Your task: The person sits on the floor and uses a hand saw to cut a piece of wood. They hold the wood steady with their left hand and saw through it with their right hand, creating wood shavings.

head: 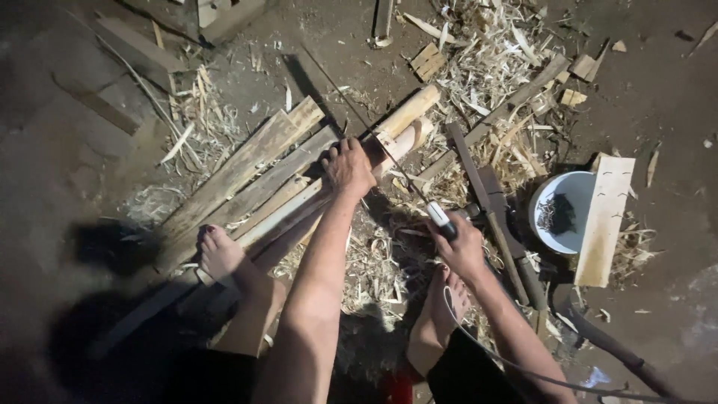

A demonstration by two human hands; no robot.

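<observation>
Bare foot pins planks at 9 o'clock; shavings btwn. Right hand clenched on saw handle. Left hand clamps pale round log, blade across it. White bowl w/ board at 3 o'clock.

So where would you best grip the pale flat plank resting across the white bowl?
Probably the pale plank by its lower end, which overhangs the white bowl onto the ground, coming from the right side; its long edges are free there and nothing lies on it.
</observation>
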